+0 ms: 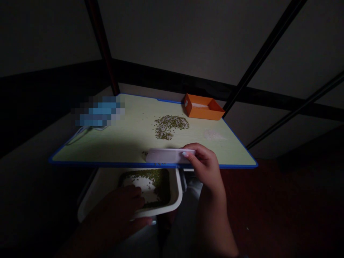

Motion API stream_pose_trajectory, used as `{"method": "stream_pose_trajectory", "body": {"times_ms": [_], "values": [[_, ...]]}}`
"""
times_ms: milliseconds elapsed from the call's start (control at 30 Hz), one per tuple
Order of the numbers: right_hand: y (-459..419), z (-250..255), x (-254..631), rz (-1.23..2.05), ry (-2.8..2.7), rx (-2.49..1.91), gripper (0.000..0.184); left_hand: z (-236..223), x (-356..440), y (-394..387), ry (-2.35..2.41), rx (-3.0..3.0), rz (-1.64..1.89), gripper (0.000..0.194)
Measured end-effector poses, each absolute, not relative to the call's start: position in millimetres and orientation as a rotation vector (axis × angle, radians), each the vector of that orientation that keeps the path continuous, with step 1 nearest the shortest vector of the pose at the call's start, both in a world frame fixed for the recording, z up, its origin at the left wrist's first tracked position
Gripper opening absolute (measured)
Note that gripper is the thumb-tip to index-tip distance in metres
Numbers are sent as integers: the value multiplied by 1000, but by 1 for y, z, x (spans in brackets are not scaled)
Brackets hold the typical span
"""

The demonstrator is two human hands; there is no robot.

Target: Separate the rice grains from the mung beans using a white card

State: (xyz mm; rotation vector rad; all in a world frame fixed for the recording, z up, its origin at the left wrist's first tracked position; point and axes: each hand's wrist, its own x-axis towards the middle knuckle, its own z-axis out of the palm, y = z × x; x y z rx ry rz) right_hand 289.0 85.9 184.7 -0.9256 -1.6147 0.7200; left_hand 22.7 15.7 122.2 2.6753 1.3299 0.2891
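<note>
My right hand point(204, 163) grips a flat white scraper point(166, 156) held along the near edge of a pale green table point(123, 139) with a blue rim. A few green beans lie against the scraper. Just below the table's edge, my left hand point(120, 208) holds a white tray point(172, 204) by its near rim, fingers inside and thumb under. The tray holds green beans point(161, 182) along its far and right sides. A loose pile of green beans point(169, 126) lies on the table's middle, beyond the scraper.
An orange box point(203, 107) with white grains inside stands at the table's far right corner. A small patch of white grains point(213, 134) lies right of the bean pile. A blurred blue object point(98, 113) sits at the far left. Dark bars rise behind the table.
</note>
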Motion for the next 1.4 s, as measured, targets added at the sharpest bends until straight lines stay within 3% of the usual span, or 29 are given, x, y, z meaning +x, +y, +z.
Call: {"method": "stream_pose_trajectory", "body": {"times_ms": [733, 1067, 1400], "values": [[84, 185, 295, 411, -1241, -1182, 12, 126, 26, 16, 1351, 2650, 288, 20], [69, 186, 256, 562, -1361, -1132, 13, 126, 25, 14, 1377, 2654, 275, 23], [86, 182, 287, 495, -1173, -1210, 17, 135, 28, 17, 1353, 2657, 270, 22]]}}
